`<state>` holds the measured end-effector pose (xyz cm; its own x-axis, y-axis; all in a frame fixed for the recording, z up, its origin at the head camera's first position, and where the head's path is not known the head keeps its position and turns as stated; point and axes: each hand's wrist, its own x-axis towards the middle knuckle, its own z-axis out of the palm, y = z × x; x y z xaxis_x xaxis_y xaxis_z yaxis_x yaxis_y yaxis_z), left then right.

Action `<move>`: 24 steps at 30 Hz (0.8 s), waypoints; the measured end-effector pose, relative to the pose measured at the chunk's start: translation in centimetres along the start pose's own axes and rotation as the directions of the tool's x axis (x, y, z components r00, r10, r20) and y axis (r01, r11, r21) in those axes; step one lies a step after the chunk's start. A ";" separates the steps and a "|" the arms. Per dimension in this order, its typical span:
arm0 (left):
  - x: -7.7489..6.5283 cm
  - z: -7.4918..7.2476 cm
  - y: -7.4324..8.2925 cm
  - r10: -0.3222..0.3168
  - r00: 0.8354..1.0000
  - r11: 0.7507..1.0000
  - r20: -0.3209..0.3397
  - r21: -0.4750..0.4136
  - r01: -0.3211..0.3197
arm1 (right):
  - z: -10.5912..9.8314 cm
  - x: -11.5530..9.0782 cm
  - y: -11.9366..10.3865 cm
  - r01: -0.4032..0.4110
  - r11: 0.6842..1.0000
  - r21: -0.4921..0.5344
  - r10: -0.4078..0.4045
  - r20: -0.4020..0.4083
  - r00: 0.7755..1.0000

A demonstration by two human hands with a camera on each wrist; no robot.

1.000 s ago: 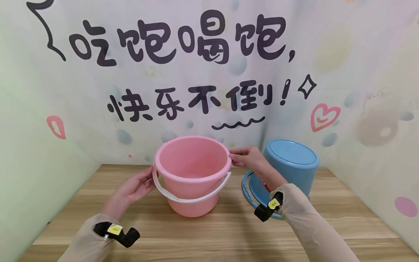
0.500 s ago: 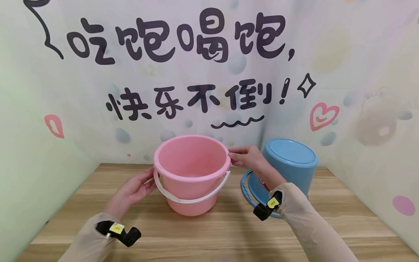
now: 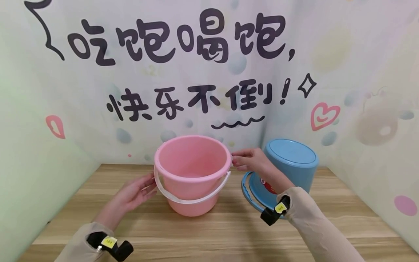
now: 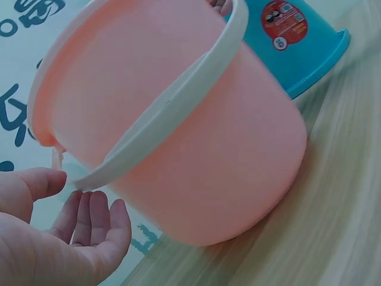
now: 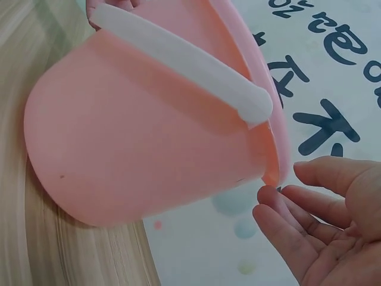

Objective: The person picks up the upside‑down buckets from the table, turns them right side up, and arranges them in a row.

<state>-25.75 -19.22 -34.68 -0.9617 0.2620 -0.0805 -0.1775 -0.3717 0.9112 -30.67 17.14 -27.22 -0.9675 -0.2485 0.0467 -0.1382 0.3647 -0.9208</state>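
A pink bucket [image 3: 191,193] stands upright on the wooden table, its mouth facing up and its white handle [image 3: 196,200] hanging down across the front. At its left side is my left hand [image 3: 139,191], fingers loosely extended close to the handle's end; the left wrist view shows the thumb and fingers [image 4: 89,220] parted, gripping nothing. On the other side my right hand [image 3: 250,160] is beside the rim, with relaxed fingers. In the right wrist view its fingertips [image 5: 268,196] lie right by the rim's edge; whether they touch it I cannot tell.
An upside-down blue bucket [image 3: 291,174] stands at the right behind my right forearm, its blue handle [image 3: 248,193] lying on the table [image 3: 196,236]. A printed cloth [image 3: 203,72] with dark lettering hangs behind the table.
My right hand has let go of the rim and shifted slightly right. My left hand has drawn back slightly to the left and down. The pink bucket stays in place.
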 end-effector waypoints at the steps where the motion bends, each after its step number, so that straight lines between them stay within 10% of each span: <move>1: -0.2 0.1 -0.1 -0.004 1.000 1.000 0.000 0.014 0.004 | -0.1 -0.2 0.1 -0.004 1.000 -0.011 0.004 0.006 1.000; 15: -4.0 2.0 -2.5 -0.096 0.981 0.993 0.166 0.087 0.083 | -2.0 -3.7 2.1 0.047 0.988 -0.150 -0.037 0.064 0.997; 24: -5.2 5.7 -3.7 -0.148 0.932 0.967 0.331 0.244 0.067 | -3.2 -5.9 2.8 0.066 0.984 -0.164 -0.052 0.085 0.995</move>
<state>-18.94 -14.11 -35.33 -0.8008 0.5941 -0.0762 -0.1853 -0.1248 0.9747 -25.99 22.48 -28.90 -0.9374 -0.3427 0.0617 -0.2343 0.4899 -0.8397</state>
